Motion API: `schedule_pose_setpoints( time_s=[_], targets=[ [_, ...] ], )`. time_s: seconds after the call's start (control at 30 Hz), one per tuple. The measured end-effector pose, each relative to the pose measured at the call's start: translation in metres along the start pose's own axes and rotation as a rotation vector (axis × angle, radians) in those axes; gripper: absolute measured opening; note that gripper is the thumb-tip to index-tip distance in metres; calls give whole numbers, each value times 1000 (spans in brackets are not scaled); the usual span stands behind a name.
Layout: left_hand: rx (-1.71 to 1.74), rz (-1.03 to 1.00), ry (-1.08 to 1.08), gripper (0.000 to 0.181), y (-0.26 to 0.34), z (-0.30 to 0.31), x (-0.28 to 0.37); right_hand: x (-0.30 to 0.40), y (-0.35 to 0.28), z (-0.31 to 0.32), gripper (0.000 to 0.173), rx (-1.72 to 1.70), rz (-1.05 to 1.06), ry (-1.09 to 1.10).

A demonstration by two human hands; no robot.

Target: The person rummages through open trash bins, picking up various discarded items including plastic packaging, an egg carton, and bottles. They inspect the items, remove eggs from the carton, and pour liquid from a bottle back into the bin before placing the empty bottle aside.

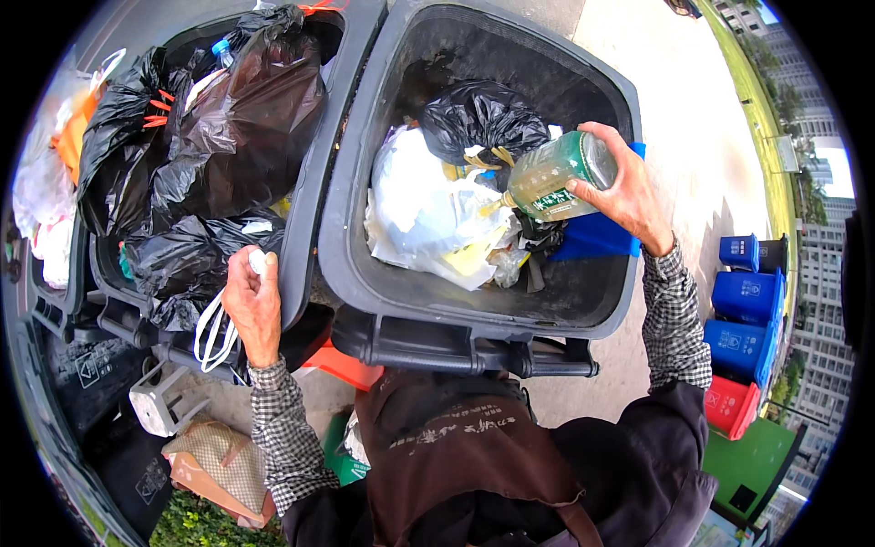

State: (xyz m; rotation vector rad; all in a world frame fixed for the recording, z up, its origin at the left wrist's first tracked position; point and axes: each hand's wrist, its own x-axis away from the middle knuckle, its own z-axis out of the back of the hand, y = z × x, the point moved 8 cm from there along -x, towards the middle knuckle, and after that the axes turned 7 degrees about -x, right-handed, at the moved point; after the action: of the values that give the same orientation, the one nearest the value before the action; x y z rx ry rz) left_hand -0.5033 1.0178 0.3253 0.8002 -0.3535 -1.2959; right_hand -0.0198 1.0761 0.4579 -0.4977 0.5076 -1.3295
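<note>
My right hand (625, 188) grips the base of a clear bottle with a green label (554, 176), tilted neck-down over the right grey wheeled bin (478, 311). Yellowish liquid shows at its mouth, above a white plastic bag (417, 205). A knotted black garbage bag (482, 116) and a blue piece (595, 236) lie in the same bin. My left hand (253, 304) pinches a small white cap (258, 261), and a looped white cord (215, 335) hangs beside it. It is held over the near edge of the left bin, close to black garbage bags (232, 130).
Another bin with bags (51, 267) stands at far left. A stool (154, 407) and a checkered bag (222, 455) are at lower left. Blue bins (745, 297) and a red bin (731, 407) stand at right. The right bin's handle bar (478, 352) is nearest my body.
</note>
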Motion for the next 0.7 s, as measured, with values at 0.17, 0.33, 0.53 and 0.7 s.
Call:
schedule_pose_setpoints(
  time_s=[0.17,0.33,0.53,0.7],
  targets=[
    [28,-14,25,22,2,1,0,-41,-15,-2,66,54,147,49],
    [29,26,17,23,0,3,2,-80,-27,-11,68,173,211,52],
    [69,9,34,24,0,4,2,-106,-37,-28,67,166,255,-14],
    [87,25,41,24,-2,3,3,-110,-32,-46,72,64,255,-100]
  ],
)
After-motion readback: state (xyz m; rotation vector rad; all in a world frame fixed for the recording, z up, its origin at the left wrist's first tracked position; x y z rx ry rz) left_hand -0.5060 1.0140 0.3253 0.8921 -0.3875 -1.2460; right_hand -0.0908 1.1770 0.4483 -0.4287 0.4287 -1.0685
